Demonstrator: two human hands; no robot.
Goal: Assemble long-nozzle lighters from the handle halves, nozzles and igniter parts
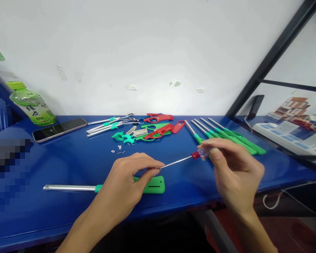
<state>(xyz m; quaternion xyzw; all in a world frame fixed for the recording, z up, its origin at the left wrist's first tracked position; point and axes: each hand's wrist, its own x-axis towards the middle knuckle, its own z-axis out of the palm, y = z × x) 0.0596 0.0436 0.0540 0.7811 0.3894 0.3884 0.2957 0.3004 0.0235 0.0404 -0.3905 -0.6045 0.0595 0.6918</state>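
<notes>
My right hand [234, 168] is closed around the clear and red handle of a screwdriver [177, 162], whose shaft points left and slightly down. At its tip, the thumb and forefinger of my left hand [134, 172] are pinched together. A tiny dark bit shows between those fingertips, too small to name. Beneath my left hand a green long-nosed lighter [154, 185] lies on the table, its silver tube pointing left; the hand covers its middle.
Several green lighters [237, 138] lie in a row at the right. Metal tubes with wires [105, 127], red handle shells [159, 131], teal parts [128, 138] and tiny pins [121, 152] are at the back. A phone [60, 129] and a bottle [33, 105] stand left on the blue table [55, 165].
</notes>
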